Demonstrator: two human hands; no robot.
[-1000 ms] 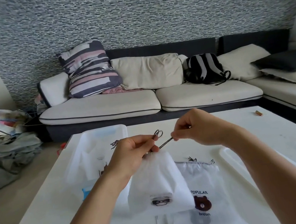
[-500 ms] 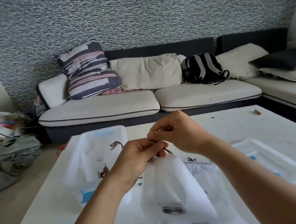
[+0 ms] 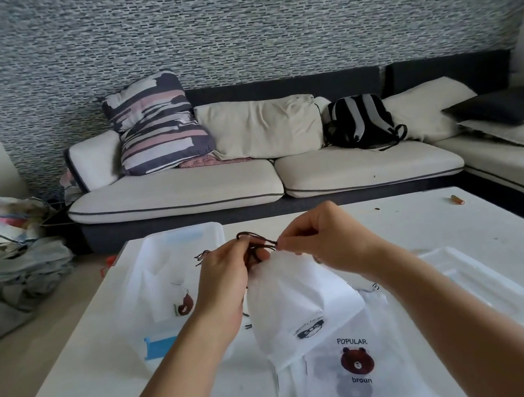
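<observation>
The small white bag (image 3: 298,306) hangs in the air over the white table (image 3: 77,382), with its tied-up top pointing up and its little picture facing us. The left hand (image 3: 229,282) is just left of the bag's top. Its fingers are curled together and pinch the dark cord (image 3: 257,243) right where it comes out of the bag. The right hand (image 3: 333,245) is just right of the bag's top. Its thumb and finger are pressed together on the other bit of the cord. A loop of cord sticks up between the two hands.

Left of the bag sits a clear box (image 3: 172,247), and its near wall is close to the left arm. Under the bag and a bit nearer to us lies a flat bear bag (image 3: 355,365). Right of the bag lies a clear lid (image 3: 495,291), near the right arm. Far right of the bag, by the table's back edge, is a small brown bit (image 3: 457,199). Behind the bag the table is bare up to its back edge, and past that is the sofa (image 3: 183,190) — so there is room to move that way.

Half a second ago the right hand lay on top of the left hand. Now it has moved to the right, and the cord is stretched between them. The bag was tipped forward then — now it hangs straighter and the bear on the flat bag shows
</observation>
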